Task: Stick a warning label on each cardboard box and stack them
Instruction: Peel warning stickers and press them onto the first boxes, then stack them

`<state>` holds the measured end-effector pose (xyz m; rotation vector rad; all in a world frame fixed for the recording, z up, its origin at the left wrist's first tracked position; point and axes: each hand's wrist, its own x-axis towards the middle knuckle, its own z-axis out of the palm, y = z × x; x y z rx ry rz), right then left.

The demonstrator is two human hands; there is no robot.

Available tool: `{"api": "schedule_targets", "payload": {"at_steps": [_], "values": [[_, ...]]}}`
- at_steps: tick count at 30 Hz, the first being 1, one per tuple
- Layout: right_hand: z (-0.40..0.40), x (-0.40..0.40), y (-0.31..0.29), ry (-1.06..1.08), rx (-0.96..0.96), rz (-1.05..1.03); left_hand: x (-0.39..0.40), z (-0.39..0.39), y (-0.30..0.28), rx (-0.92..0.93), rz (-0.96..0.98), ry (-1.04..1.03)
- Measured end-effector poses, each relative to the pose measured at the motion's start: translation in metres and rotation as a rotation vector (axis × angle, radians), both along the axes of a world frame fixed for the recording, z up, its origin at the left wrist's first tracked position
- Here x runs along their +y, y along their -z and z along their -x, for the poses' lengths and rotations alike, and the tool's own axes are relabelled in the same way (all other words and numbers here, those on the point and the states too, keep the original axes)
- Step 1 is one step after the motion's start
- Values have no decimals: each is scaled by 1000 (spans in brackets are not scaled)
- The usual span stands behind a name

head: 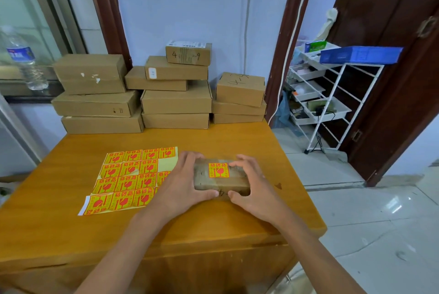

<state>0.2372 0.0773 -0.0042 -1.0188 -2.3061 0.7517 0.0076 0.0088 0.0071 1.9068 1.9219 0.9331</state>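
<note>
- A wooden table (71, 234) with an orange-brown top carries all the things of the task.
- Plain cardboard boxes (176, 101) stand in three stacks along the far edge of the table, against the wall; the middle stack is the highest, and the left stack sits at the far left corner.
- A sheet of warning labels (129, 181) lies flat on the left half of the table, nearer to the middle than to the far edge; its labels are yellow with red print, and some places on it show bare backing paper.
- A small cardboard box (221, 178) rests near the middle of the table, a little toward the right edge, just beside the sheet.
- The left hand (183, 182) grips the left end of this box, with fingers curled over the far side and the thumb on the near side.
- The right hand (254, 184) grips the right end in the same manner.
- One warning label (218, 170) is stuck on the top face of the held box, between the two hands.
</note>
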Motion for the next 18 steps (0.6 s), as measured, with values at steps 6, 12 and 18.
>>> {"api": "schedule_targets", "payload": {"at_steps": [6, 12, 18], "values": [[0, 56, -4, 84, -11, -8, 61, -17, 4, -21, -36, -35], [11, 128, -3, 198, -41, -81, 137, -33, 4, -26, -72, -345], [31, 180, 3, 276, -91, -90, 190, -36, 4, -197, -46, -475]]}}
